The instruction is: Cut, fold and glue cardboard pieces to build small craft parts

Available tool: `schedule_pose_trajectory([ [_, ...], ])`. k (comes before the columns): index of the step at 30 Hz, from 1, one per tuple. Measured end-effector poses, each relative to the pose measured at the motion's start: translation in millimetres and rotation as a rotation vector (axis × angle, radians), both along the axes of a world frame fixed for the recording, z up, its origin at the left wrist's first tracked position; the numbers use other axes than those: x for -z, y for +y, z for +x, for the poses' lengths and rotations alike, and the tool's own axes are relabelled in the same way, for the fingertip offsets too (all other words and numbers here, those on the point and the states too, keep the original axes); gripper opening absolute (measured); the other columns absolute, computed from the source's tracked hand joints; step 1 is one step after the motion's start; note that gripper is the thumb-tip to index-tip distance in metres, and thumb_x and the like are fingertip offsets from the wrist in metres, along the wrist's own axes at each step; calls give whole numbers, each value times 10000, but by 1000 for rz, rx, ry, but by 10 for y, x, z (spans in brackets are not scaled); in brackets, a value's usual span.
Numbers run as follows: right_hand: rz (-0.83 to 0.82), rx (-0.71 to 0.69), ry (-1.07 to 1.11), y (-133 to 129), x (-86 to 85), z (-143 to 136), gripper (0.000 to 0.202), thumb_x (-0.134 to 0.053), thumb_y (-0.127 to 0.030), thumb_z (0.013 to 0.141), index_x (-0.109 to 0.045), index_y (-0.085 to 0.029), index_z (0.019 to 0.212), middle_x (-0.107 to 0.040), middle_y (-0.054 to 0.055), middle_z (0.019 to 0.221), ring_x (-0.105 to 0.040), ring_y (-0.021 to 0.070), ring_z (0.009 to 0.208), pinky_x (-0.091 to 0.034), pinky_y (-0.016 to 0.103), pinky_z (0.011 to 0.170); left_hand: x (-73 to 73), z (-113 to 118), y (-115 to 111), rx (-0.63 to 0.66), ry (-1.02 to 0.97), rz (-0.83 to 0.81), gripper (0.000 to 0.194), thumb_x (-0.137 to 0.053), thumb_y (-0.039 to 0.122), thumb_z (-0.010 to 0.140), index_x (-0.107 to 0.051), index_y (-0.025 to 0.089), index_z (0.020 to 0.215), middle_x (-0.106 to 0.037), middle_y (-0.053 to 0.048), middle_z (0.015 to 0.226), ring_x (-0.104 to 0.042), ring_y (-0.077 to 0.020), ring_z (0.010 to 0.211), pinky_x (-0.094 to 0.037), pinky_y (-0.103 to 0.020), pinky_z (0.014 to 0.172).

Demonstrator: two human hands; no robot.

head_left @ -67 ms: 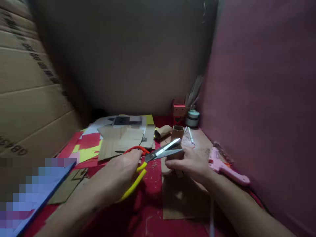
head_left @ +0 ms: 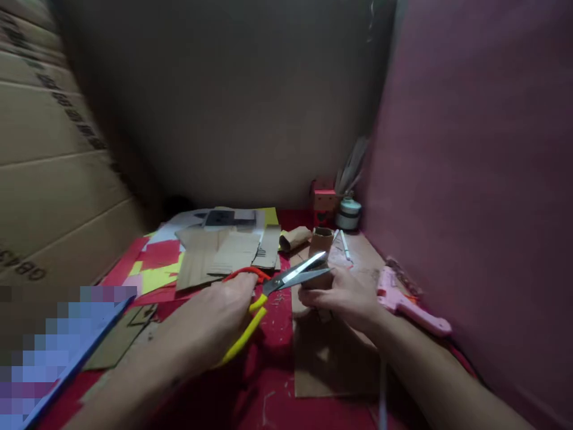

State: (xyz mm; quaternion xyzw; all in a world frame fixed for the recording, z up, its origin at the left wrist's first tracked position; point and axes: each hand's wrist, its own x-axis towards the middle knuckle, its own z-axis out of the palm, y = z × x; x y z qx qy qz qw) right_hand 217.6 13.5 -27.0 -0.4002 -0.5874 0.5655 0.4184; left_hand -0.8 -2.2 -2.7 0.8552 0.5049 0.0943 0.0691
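My left hand [head_left: 230,310] is closed around the red and yellow handles of a pair of scissors [head_left: 280,282]. Their blades are parted and point right, toward my other hand. My right hand [head_left: 342,298] grips a brown cardboard piece [head_left: 316,279], with the thumb and fingers on its lower part. Just behind the blades, a hollow brown cardboard tube [head_left: 322,239] stands upright; whether it is one with the held piece I cannot tell. The blade tips overlap the cardboard in view, but contact is unclear. Beneath my right hand lies a flat cardboard sheet [head_left: 335,373].
A pink glue gun [head_left: 414,312] lies right of my right hand. Cardboard pieces [head_left: 235,254] and coloured paper [head_left: 163,255] cover the left rear. A rolled cardboard piece [head_left: 296,239], a red box [head_left: 324,206] and a pale jar [head_left: 348,214] stand behind. A pink wall [head_left: 483,179] rises right.
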Motion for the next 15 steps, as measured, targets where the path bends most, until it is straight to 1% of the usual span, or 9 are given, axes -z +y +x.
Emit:
schedule_pose_trajectory([
  [4,52,8,-1,11,20,0,185,-671,-114,604,-543,-182,720,-525,-57,606,-478,89,559,-388,229,533,26,-10,-34,-30,0,-11,240,-389,362,841,-501,191,967,-624,-76,768,-591,-193,637,-377,-270,552],
  [7,50,12,-27,17,45,0,175,-670,-120,611,-559,-190,727,-536,-53,614,-489,98,564,-404,243,546,48,-19,-40,-49,11,-11,257,-402,380,831,-512,182,952,-619,-75,726,-578,-187,588,-357,-265,527],
  [11,39,12,-24,16,79,-5,158,-667,-128,613,-572,-182,728,-552,-47,628,-501,95,577,-418,241,558,121,-36,-18,-40,6,-2,256,-393,389,834,-519,179,907,-618,-78,723,-581,-186,612,-365,-266,545],
  [15,6,11,-25,12,98,-18,142,-640,-120,617,-568,-178,724,-544,-51,599,-489,85,536,-424,231,516,163,-50,5,-38,2,10,257,-389,375,842,-526,178,933,-617,-73,718,-581,-181,635,-374,-266,568],
])
